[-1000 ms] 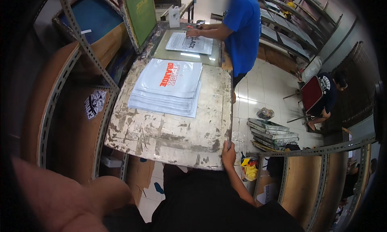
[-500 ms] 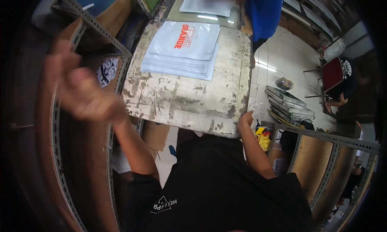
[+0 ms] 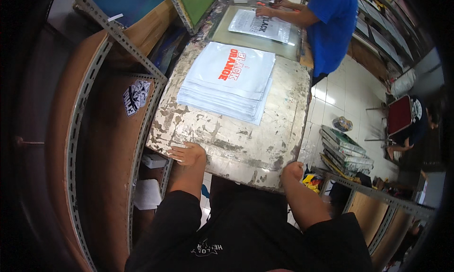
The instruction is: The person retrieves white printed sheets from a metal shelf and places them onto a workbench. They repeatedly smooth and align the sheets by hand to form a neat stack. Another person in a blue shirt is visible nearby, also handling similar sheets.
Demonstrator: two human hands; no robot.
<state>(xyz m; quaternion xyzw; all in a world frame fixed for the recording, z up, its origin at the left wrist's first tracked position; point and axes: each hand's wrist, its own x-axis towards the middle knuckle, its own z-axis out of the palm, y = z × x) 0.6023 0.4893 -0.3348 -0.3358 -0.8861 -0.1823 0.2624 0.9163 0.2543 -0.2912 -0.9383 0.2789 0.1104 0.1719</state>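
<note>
A worn, paint-stained white table point(image 3: 227, 144) stands in front of me. My left hand point(image 3: 188, 155) lies on its near left edge with the fingers apart and holds nothing. At the near right corner, my right hand point(image 3: 293, 170) has its fingers curled round the table edge. Beyond both hands lies a stack of white plastic bags point(image 3: 222, 94), the top one printed in orange and red; neither hand touches it. Farther off, another white printed bag point(image 3: 257, 26) lies on a glass plate point(image 3: 227, 35), under the hand of a co-worker in a blue shirt point(image 3: 331, 28).
Metal-framed shelves point(image 3: 101, 144) stand close on my left, with a green framed screen point(image 3: 191, 7) at the far left. To the right, a pile of flat frames point(image 3: 345, 149), a roll of tape point(image 3: 342, 124) and a red chair point(image 3: 399, 115) with a seated person are on the tiled floor.
My left hand has come down from the raised, blurred spot at the left onto the near table edge. My right hand stays at its corner. The view has shifted; the stack looks the same.
</note>
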